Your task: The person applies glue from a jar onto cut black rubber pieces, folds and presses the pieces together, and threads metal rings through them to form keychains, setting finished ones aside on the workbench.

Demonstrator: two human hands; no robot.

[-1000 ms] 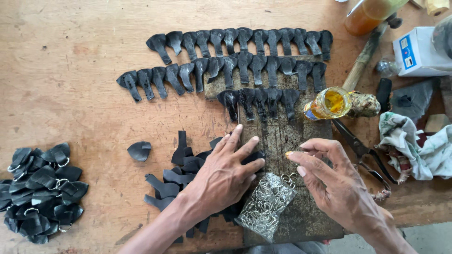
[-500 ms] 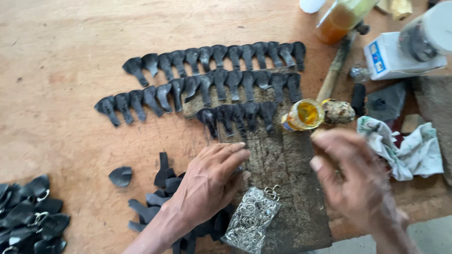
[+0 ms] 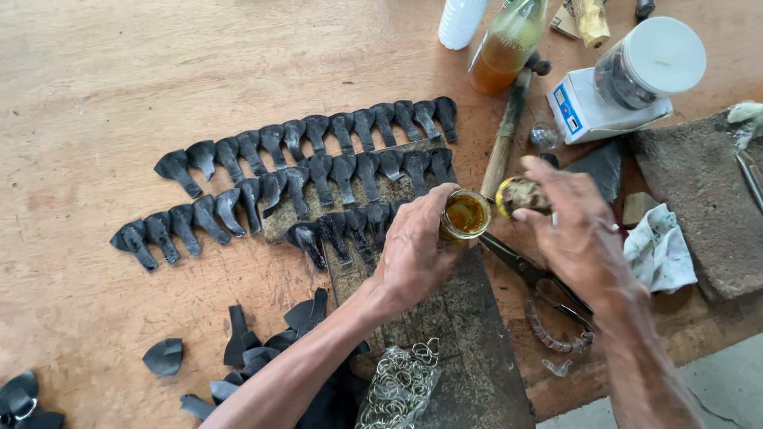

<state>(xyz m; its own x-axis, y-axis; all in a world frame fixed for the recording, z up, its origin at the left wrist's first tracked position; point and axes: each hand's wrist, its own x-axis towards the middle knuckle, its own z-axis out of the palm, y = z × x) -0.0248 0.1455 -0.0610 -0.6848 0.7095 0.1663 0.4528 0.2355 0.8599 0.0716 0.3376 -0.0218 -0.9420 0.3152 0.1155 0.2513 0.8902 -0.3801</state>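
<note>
On the wooden bench [image 3: 95, 87], biggest first: a dark work slab [image 3: 469, 349] runs from centre toward 6 o'clock, and a rough stone block [image 3: 699, 206] sits at 3 o'clock. Three rows of black leather tabs [image 3: 318, 171] fan across the middle, top row on bare bench, lower rows partly on the slab. They look laid out and ready, so I judge that part done. Loose black offcuts [image 3: 254, 342] lie at 7 o'clock, more pieces [image 3: 20, 397] sit at the far 8 o'clock corner, and a heap of small metal rings [image 3: 397, 389] lies at 6 o'clock, untouched, so I judge ring work is still left.

My left hand [image 3: 413, 254] is at centre, fingers [image 3: 433, 210] curled around a small open jar of amber glue [image 3: 465, 214], gripping it from the 9 o'clock side. Jar stands on the slab edge, just beside the bottom row of tabs. My right hand [image 3: 576, 230] is at 3 o'clock of the jar, fingers closed on its crusted lid [image 3: 520, 195], which is off and held close to the jar. None of the tabs shows wet glue that I can tell, so gluing looks barely started.

Scissors [image 3: 532, 274] lie under my right wrist, rag [image 3: 660, 250] at 3 o'clock, a hammer handle [image 3: 505, 135], an amber bottle [image 3: 505, 48] and a white-lidded jar [image 3: 648, 63] on a small box up at 1 o'clock.
</note>
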